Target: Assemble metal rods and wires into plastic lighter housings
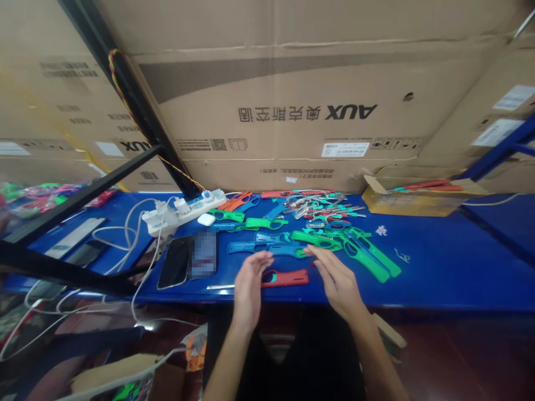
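Note:
My left hand (pixel 249 285) is open, fingers stretched forward, at the left end of a red plastic handle piece (pixel 286 277) lying near the front edge of the blue table (pixel 438 267). My right hand (pixel 336 278) is also open, its fingers reaching toward the blue (pixel 267 249) and green handle pieces (pixel 368 253) just beyond. Neither hand holds anything. A scattered pile of several green, blue, red and orange handle pieces with metal parts (pixel 309 214) spreads across the table's middle.
Two phones (pixel 188 259) lie left of my hands, beside a white power strip (pixel 184 210) with cables. An open cardboard box (pixel 412 197) sits at back right. Large cardboard cartons (pixel 284 94) wall the back. A black metal frame (pixel 79 200) crosses the left.

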Demonstrator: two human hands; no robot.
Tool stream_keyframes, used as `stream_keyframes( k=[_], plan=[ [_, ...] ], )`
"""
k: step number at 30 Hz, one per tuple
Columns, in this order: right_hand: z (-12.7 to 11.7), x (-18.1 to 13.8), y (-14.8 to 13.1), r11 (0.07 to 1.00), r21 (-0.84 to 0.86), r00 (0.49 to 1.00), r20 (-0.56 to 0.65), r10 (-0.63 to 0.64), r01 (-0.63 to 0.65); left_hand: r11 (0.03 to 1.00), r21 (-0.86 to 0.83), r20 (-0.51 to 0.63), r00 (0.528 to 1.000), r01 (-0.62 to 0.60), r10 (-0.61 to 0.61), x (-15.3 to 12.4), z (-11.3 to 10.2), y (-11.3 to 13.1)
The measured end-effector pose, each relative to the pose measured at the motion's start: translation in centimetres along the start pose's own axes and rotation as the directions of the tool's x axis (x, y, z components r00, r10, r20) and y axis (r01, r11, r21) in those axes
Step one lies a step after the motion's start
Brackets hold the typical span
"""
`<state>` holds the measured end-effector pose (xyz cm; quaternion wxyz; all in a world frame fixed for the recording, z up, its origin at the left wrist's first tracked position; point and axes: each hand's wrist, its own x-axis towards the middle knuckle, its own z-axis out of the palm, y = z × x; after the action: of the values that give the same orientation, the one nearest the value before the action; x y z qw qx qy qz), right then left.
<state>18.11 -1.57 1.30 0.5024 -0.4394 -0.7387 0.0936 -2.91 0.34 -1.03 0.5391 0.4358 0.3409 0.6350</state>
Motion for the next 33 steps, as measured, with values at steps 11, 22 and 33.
stream_keyframes(
  k=[11, 22, 33],
  plan=[
    [-0.4, -0.6, -0.4, 0.998, 0.013, 0.993, 0.102, 0.062, -0.064, 0.730, -0.657, -0.023, 0.963, 0.189, -0.270, 3.3, -4.2, 1.6],
    [-0.6, 0.0, -0.5, 0.999, -0.028, 1.000, -0.009, 0.019, -0.019, 0.713, 0.608, 0.456, 0.889, -0.350, 0.047, 1.1, -0.6, -0.7],
    [0.1, 0.4, 0.3, 1.000, 0.010, 1.000, -0.004, 0.024, -0.024, 0.314, 0.765, 0.606, 0.793, -0.563, -0.054, 1.0, -0.6, -1.6]
  ],
)
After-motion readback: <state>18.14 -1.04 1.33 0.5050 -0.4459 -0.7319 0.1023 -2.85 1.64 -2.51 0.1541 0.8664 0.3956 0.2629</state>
